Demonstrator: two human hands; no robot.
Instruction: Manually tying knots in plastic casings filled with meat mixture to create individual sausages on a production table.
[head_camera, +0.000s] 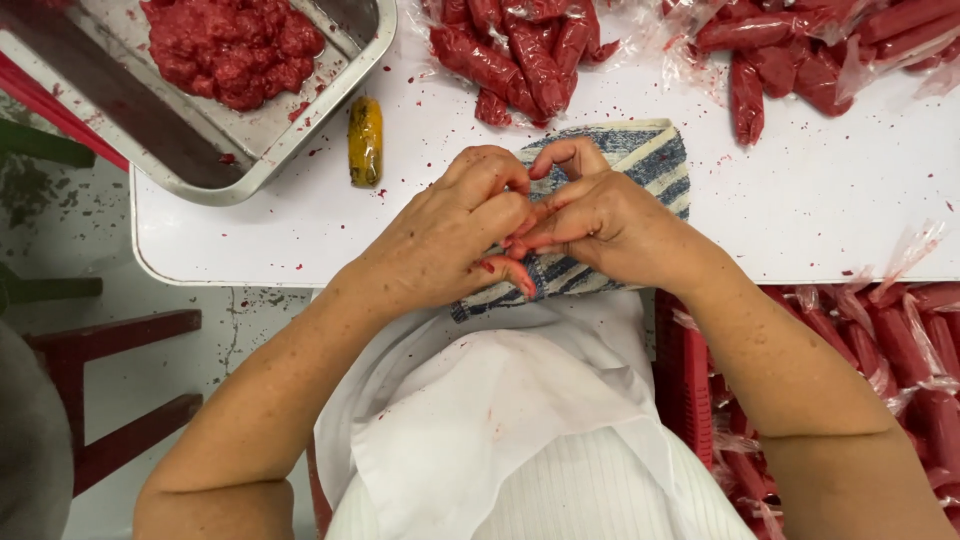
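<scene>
Wiping stage, by look: left hand (455, 225) and right hand (590, 215) pressed together, fingers interlaced, over striped cloth (640, 160) on tabletop (820, 190); nothing pinched. Meat tray (345, 75) near.

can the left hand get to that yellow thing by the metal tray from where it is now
Probably yes. The yellow object lies alone on the white table, just beyond the left hand, beside the metal tray. Nothing lies between them, though the left hand's fingers are pressed against the right hand.
</scene>
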